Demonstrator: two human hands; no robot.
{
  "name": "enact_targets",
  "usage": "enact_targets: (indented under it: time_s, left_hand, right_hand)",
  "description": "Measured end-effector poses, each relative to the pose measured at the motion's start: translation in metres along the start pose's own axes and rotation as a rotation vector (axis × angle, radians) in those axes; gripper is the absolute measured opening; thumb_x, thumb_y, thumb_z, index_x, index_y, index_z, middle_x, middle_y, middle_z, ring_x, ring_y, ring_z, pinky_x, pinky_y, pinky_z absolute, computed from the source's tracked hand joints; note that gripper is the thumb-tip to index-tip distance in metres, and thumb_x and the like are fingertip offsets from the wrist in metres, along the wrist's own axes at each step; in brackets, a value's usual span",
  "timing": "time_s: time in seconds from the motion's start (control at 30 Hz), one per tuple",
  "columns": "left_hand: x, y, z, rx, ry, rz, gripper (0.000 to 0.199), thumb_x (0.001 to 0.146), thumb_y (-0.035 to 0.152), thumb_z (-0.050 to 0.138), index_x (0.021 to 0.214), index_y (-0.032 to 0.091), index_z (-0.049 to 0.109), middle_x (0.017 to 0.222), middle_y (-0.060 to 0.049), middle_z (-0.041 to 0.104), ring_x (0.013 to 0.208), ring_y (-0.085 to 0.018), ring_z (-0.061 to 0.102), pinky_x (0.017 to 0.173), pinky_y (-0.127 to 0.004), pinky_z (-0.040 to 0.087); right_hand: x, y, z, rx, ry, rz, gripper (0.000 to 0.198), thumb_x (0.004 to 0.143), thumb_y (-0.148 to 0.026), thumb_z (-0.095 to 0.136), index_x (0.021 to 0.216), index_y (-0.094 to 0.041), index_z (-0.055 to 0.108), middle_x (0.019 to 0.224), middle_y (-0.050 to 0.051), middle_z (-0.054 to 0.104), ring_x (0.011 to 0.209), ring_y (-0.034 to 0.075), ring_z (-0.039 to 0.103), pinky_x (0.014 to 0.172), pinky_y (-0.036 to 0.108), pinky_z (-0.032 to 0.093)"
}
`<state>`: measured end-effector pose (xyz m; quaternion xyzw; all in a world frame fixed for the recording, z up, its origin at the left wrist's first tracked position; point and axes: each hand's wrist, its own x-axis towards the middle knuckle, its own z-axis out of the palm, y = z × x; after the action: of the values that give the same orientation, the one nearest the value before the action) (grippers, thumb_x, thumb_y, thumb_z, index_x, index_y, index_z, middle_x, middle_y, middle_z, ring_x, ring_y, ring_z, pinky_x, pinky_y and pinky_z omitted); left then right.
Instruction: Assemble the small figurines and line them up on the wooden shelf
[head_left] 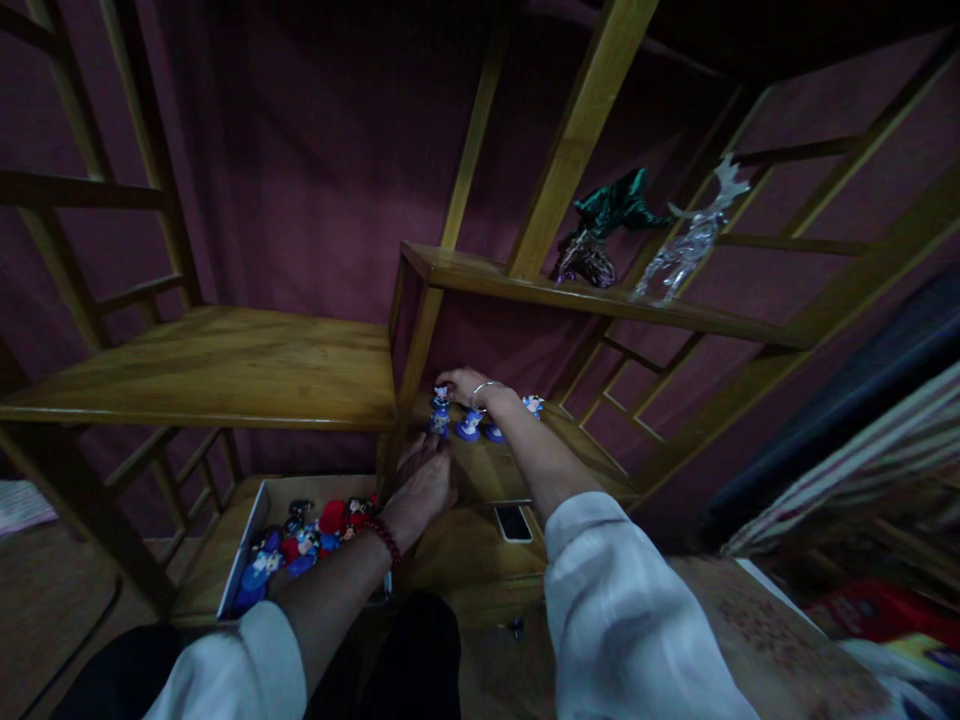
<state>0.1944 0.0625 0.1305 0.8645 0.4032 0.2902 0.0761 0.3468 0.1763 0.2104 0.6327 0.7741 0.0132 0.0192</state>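
My right hand (465,385) reaches into the lower shelf compartment. Its fingers are closed on the upper part of a small cartoon figurine (440,396) with a purple base. Just in front of it is another small blue-purple figurine (439,424). My left hand (426,480), a red bead bracelet on its wrist, is close by, its fingertips at the base of the front figurine; whether they grip it is unclear. More figurines stand to the right: one on a purple base (469,425), one partly behind my right forearm (494,433), and one farther back (532,405).
A shallow box (255,545) of red and blue figurines sits left of my left forearm. A phone (514,524) lies in front of the compartment. Above, a shelf board (480,272) carries a clear deer ornament (694,240) and a green-and-brown ornament (600,225). A wooden upright (415,370) divides the shelves.
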Motion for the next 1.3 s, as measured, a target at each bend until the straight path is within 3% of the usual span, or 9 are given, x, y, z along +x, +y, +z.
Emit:
enact_targets:
  time_s: [0.37,0.63,0.83,1.13,1.3]
  left_hand:
    - [-0.002,0.007,-0.011,-0.009,-0.047,-0.058,0.022,0.072,0.009,0.045,0.089,0.018,0.056,0.099,-0.008,0.057,0.101,-0.021,0.049,0.093,-0.033,0.038]
    - [-0.003,0.007,-0.008,0.008,0.01,-0.026,0.021,0.075,0.01,0.041,0.089,0.018,0.056,0.097,-0.008,0.056,0.1,-0.021,0.048,0.092,-0.032,0.038]
    - [-0.003,0.007,-0.009,0.035,0.006,-0.004,0.02,0.076,0.013,0.043,0.089,0.017,0.057,0.097,-0.009,0.056,0.099,-0.022,0.049,0.094,-0.033,0.036]
    - [-0.005,0.004,-0.003,0.051,0.018,0.015,0.02,0.076,0.011,0.042,0.087,0.015,0.057,0.097,-0.01,0.055,0.098,-0.022,0.047,0.091,-0.034,0.036]
    - [-0.008,0.004,-0.004,0.048,-0.007,0.021,0.019,0.075,0.011,0.043,0.086,0.014,0.058,0.098,-0.012,0.054,0.1,-0.023,0.045,0.09,-0.035,0.036]
  right_hand:
    - [-0.05,0.042,-0.022,0.123,0.177,0.213,0.032,0.081,-0.019,0.049,0.11,-0.024,0.061,0.099,0.001,0.068,0.087,0.013,0.062,0.075,0.018,0.044]
    - [-0.066,0.051,-0.024,0.127,0.182,0.297,0.027,0.079,-0.017,0.052,0.103,-0.02,0.065,0.09,0.003,0.07,0.082,0.013,0.063,0.074,0.018,0.045]
    - [-0.075,0.048,-0.019,0.128,0.246,0.223,0.028,0.078,-0.018,0.053,0.103,-0.021,0.065,0.091,0.003,0.071,0.084,0.015,0.064,0.078,0.022,0.046]
    - [-0.116,0.006,-0.004,0.268,0.56,0.007,0.022,0.082,-0.023,0.052,0.099,-0.022,0.066,0.097,0.002,0.07,0.084,0.015,0.065,0.077,0.024,0.049]
    - [-0.138,-0.013,0.009,0.309,0.578,-0.034,0.021,0.082,-0.021,0.052,0.096,-0.02,0.067,0.09,0.005,0.07,0.078,0.015,0.065,0.075,0.026,0.049]
